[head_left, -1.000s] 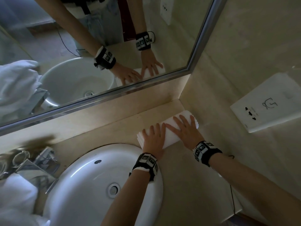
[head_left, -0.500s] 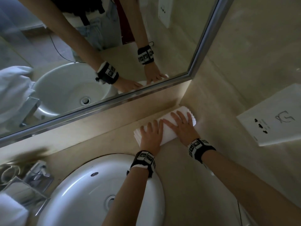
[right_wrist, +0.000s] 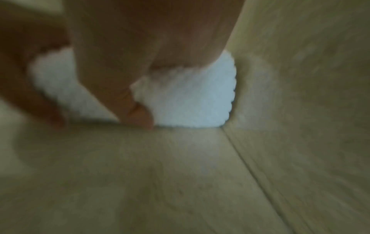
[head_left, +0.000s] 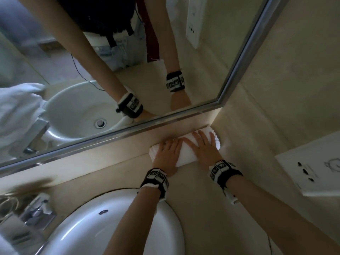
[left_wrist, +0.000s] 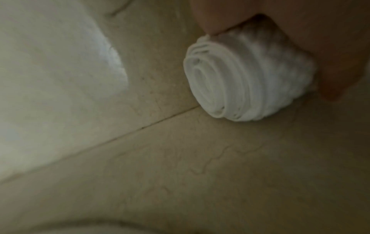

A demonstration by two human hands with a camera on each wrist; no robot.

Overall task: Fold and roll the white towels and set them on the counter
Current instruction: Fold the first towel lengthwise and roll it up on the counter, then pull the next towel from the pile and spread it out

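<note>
A rolled white towel (head_left: 185, 153) lies on the beige counter (head_left: 202, 208), pushed into the back right corner against the backsplash under the mirror. My left hand (head_left: 168, 150) lies flat on its left half and my right hand (head_left: 204, 146) lies flat on its right half, fingers straight and spread. The left wrist view shows the towel's spiral end (left_wrist: 216, 82) resting on the counter at the wall joint. In the right wrist view the towel's other end (right_wrist: 192, 98) sits close to the side wall.
A white basin (head_left: 114, 223) sits in front of the towel, under my left forearm. A chrome tap (head_left: 36, 214) stands at the left. A white socket plate (head_left: 316, 172) is on the right wall. More white cloth (head_left: 18, 111) shows in the mirror.
Both hands have pushed the rolled towel away from the basin and back against the backsplash in the corner. The hands stay flat on top of it.
</note>
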